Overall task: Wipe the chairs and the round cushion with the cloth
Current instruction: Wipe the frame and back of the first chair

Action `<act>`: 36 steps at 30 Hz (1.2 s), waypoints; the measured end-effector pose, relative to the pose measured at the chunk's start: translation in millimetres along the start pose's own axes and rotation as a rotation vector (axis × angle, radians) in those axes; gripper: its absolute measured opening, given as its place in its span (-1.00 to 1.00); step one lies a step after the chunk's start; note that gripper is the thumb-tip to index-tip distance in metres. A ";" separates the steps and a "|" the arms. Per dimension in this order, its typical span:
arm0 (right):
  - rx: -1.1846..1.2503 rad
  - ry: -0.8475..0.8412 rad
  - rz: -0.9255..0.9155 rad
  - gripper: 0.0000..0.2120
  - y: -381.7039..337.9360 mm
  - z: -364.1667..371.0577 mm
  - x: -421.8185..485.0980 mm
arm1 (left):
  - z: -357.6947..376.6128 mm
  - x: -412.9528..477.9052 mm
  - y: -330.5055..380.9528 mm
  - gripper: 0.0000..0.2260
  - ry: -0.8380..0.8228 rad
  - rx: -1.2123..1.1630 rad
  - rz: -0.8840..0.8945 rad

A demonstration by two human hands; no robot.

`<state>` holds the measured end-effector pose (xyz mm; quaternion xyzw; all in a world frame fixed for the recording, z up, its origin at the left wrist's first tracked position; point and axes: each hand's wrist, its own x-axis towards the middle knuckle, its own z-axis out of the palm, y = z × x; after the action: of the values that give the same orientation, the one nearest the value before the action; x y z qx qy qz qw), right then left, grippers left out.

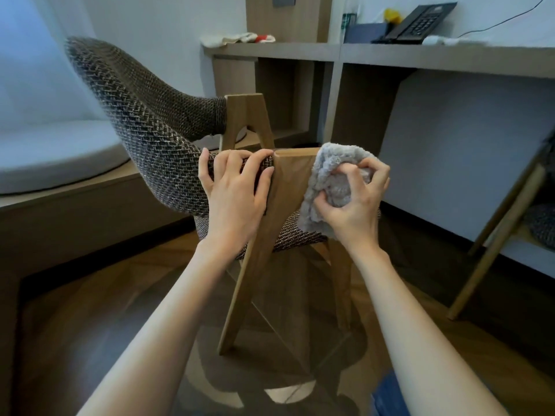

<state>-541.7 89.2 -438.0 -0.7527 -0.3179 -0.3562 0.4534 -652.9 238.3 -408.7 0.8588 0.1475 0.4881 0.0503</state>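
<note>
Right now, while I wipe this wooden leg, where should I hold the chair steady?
Probably the upholstered seat edge beside the leg, from the left, where your left hand grips it: the rim is thin enough to wrap, and the cloth in your right hand works the other side.

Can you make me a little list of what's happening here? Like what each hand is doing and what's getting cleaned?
left hand: grips the chair by its woven edge
right hand: holds the bunched grey cloth
being wiped: the chair's wooden leg, cloth pressed on it
round cushion: far left, no hand on it
other chair: right edge, partly seen
desk: black telephone on top
</note>
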 end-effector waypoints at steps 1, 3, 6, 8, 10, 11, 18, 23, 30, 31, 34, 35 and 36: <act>0.001 -0.009 -0.021 -0.60 -0.3 -1.3 1.4 | -0.1 -0.7 -0.4 -0.70 0.001 0.009 0.011; -0.004 -0.005 -0.069 -0.60 0.8 -0.9 2.5 | 0.3 -1.8 -0.7 -0.69 0.006 0.021 0.026; -0.018 0.007 -0.103 -0.54 6.6 7.3 1.5 | 3.9 -5.6 -2.3 -0.66 0.015 0.027 0.056; -0.030 -0.008 -0.093 -0.50 12.6 14.9 -1.2 | 9.2 -15.8 -4.5 -0.61 0.003 0.036 0.088; -0.056 0.003 -0.092 -0.47 22.4 20.5 -6.5 | 16.1 -33.4 -4.8 -0.54 -0.015 -0.005 0.097; -0.067 0.006 -0.084 -0.46 28.2 22.4 -10.5 | 19.6 -43.3 -4.2 -0.52 -0.024 -0.036 0.093; -0.096 -0.014 0.068 -0.39 55.3 33.2 -55.0 | 40.3 -91.5 3.3 -0.56 -0.006 -0.152 0.024; -0.060 0.118 0.131 -0.41 48.4 45.6 -55.9 | 50.7 -107.4 4.2 -0.58 0.093 -0.338 -0.211; -0.120 0.138 0.199 -0.40 63.8 63.3 -76.0 | 71.7 -117.9 -10.9 -0.56 -0.183 -0.447 -0.413; -0.120 0.139 0.205 -0.40 66.0 65.7 -81.6 | 74.9 -118.9 -13.3 -0.59 -0.176 -0.417 -0.409; -0.105 0.156 0.199 -0.45 76.7 71.0 -95.1 | 83.6 -120.1 -18.4 -0.63 -0.189 -0.402 -0.440; -0.098 0.155 0.191 -0.47 81.5 72.5 -99.0 | 85.9 -120.5 -20.9 -0.63 -0.194 -0.402 -0.444; -0.097 0.150 0.181 -0.48 86.7 73.6 -103.6 | 87.7 -121.3 -23.1 -0.64 -0.196 -0.409 -0.440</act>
<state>-510.4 106.5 -587.6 -0.7706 -0.1961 -0.3840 0.4693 -641.0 228.6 -559.4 0.8213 0.2231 0.3999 0.3403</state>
